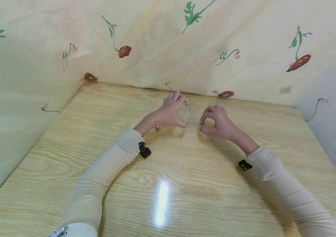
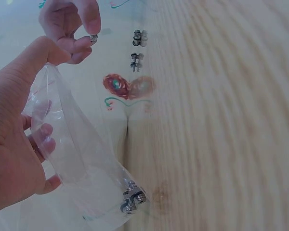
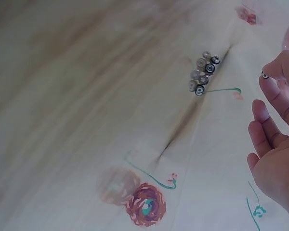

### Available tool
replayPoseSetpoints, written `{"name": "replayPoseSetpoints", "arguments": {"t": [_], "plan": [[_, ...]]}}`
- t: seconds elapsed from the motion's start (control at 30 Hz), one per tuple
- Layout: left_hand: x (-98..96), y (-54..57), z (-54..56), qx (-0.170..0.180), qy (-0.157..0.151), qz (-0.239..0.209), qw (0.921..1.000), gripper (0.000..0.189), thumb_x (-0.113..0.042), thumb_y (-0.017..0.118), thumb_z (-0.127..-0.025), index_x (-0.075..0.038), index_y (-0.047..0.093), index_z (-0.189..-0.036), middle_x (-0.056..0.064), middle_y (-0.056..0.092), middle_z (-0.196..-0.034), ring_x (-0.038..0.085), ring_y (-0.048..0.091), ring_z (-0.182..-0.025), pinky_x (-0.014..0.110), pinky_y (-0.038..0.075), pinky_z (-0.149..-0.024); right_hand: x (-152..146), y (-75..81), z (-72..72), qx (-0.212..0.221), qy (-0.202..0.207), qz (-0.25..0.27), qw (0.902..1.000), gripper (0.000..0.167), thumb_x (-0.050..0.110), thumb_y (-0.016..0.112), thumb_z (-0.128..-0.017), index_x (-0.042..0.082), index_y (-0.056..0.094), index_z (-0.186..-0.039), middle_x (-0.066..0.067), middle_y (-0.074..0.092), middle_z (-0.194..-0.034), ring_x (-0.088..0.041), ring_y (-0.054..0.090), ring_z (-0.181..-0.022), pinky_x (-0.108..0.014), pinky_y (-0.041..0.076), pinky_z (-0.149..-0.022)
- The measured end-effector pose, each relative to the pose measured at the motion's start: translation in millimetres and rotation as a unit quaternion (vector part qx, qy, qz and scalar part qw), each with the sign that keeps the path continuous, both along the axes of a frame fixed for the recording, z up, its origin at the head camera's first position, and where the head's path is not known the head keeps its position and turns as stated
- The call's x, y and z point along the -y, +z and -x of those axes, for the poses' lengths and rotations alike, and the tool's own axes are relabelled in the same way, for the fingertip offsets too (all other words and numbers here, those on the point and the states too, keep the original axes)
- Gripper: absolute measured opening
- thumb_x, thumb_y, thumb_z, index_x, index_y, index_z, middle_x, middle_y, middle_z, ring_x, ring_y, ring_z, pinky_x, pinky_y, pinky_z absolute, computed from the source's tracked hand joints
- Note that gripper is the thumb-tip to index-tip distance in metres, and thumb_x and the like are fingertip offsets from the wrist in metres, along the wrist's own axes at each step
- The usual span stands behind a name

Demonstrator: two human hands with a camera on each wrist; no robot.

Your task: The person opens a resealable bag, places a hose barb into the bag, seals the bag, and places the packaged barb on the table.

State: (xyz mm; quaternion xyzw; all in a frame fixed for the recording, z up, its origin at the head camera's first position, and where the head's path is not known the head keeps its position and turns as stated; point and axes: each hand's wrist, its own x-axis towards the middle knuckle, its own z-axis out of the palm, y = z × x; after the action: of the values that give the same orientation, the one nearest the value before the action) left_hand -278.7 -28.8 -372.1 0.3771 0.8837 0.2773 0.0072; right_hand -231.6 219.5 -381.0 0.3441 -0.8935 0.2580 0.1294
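My left hand (image 1: 172, 112) holds a clear plastic bag (image 2: 70, 130), thumb and fingers spread apart at its mouth. Shiny small metal parts (image 2: 132, 197) lie together at the bottom of the bag in the left wrist view. To the right, apart from the bag, my right hand (image 1: 216, 120) pinches a small round metal piece (image 2: 93, 38) between thumb and index finger. Its exact kind is too small to tell. Loose metal pieces (image 2: 136, 37) of similar look stand on the table; the right wrist view shows their round ends (image 3: 210, 68).
The wood-grain table (image 1: 185, 184) is glossy and mirrors the pieces. A flower-printed cloth (image 1: 156, 39) hangs along its back and sides. Black straps (image 1: 145, 150) hang at both sleeve cuffs. A small shiny metal spot (image 1: 157, 128) shows beside the left wrist.
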Motion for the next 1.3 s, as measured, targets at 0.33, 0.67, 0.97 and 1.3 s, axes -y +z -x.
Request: {"name": "replayPoseSetpoints", "arguments": {"t": [0.33, 0.67, 0.97, 1.3], "plan": [[0.0, -0.2, 1.3, -0.006, 0.004, 0.001, 1.0000, 0.057, -0.034, 0.079, -0.077, -0.018, 0.044, -0.119, 0.007, 0.037, -0.127, 0.025, 0.032, -0.117, 0.050, 0.025, -0.106, 0.7, 5.6, 8.7, -0.019, -0.001, 0.029, 0.9994, 0.014, 0.001, 0.074, -0.074, 0.014, 0.071, -0.079, -0.011, 0.063, -0.091, -0.026, 0.042, -0.087, -0.046, 0.025, -0.083], [-0.5, 0.4, 2.1, -0.008, 0.008, 0.001, 0.9999, 0.056, -0.034, 0.078, -0.077, -0.018, 0.045, -0.119, 0.005, 0.037, -0.125, 0.025, 0.032, -0.114, 0.047, 0.027, -0.103, 5.5, 20.1, 10.0, -0.025, 0.000, 0.051, 0.9984, 0.012, 0.000, 0.073, -0.076, 0.011, 0.070, -0.080, -0.013, 0.064, -0.094, -0.028, 0.043, -0.091, -0.055, 0.027, -0.089], [0.1, 0.7, 2.3, -0.005, 0.002, -0.003, 1.0000, 0.060, -0.033, 0.079, -0.077, -0.012, 0.047, -0.123, 0.011, 0.039, -0.128, 0.026, 0.031, -0.112, 0.047, 0.026, -0.101, 12.8, 36.5, 11.4, -0.014, 0.004, 0.044, 0.9989, 0.009, 0.001, 0.072, -0.078, 0.009, 0.071, -0.083, -0.012, 0.061, -0.094, -0.029, 0.041, -0.090, -0.056, 0.027, -0.090], [1.3, 1.8, 3.4, -0.002, -0.005, 0.000, 1.0000, 0.063, -0.035, 0.079, -0.079, -0.010, 0.047, -0.127, 0.014, 0.039, -0.131, 0.026, 0.031, -0.112, 0.049, 0.025, -0.101, 28.3, 51.8, 12.1, -0.004, -0.004, 0.046, 0.9989, 0.007, 0.004, 0.072, -0.081, 0.009, 0.071, -0.086, -0.015, 0.063, -0.102, -0.033, 0.044, -0.096, -0.051, 0.027, -0.089]]}}
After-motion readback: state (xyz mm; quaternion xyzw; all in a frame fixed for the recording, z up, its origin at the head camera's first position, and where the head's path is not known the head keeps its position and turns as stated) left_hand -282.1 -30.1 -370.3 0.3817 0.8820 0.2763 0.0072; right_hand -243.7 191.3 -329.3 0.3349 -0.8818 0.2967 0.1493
